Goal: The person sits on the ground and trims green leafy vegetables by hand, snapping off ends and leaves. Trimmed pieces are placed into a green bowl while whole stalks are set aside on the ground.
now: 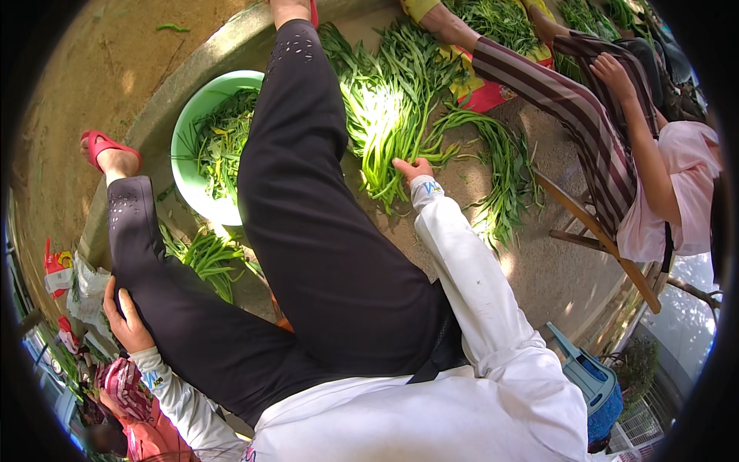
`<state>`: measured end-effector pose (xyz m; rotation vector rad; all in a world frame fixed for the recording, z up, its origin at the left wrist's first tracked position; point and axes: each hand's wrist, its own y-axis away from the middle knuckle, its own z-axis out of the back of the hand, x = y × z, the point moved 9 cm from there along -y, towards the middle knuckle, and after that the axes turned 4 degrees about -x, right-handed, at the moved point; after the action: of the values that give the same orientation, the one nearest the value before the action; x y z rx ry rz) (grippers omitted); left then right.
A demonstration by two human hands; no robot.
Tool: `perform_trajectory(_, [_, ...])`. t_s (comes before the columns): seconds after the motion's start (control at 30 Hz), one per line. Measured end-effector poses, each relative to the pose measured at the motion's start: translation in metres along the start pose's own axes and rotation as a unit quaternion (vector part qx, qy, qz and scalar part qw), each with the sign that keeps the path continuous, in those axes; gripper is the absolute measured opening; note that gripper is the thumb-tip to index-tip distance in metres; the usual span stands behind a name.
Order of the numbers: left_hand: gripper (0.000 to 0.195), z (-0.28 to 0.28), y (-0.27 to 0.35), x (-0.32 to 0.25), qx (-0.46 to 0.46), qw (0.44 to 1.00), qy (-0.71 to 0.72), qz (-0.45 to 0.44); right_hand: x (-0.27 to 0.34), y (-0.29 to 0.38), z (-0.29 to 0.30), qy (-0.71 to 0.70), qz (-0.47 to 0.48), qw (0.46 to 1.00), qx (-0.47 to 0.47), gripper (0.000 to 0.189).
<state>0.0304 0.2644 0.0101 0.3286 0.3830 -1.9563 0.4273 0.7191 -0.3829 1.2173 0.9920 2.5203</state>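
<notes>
My right hand point(414, 168) reaches down to the stem ends of a large pile of long-stemmed leafy greens point(375, 115) on the ground. Its thumb touches the stems; the other fingers are partly hidden, so I cannot tell whether they grip any. My left hand point(128, 323) rests against my left leg point(173, 294), fingers apart and holding nothing. Between my legs stands a pale green plastic basin point(183, 138) with loose cut greens point(222, 156) inside, partly covered by my right leg point(300, 173). Another bunch of greens point(211, 257) lies just below the basin.
A curved strand of greens point(502, 167) lies right of the pile. Beyond it sits a person in striped trousers point(542, 86) on a wooden chair point(600, 237), near a red and yellow sack point(485, 92) under more greens. A concrete curb point(167, 86) runs behind the basin. A blue plastic stool point(589, 369) stands behind me at right.
</notes>
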Motion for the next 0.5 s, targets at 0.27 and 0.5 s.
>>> perform_trajectory(0.27, [0.035, 0.000, 0.001, 0.003, 0.006, 1.000, 0.008, 0.007, 0.023, 0.011, -0.013, 0.120, -0.032, 0.990, -0.069, 0.095])
perform_trajectory(0.5, [0.035, -0.002, 0.001, 0.002, 0.010, 0.999, 0.028, 0.025, 0.042, 0.039, -0.044, 0.138, -0.190, 0.970, -0.065, 0.128])
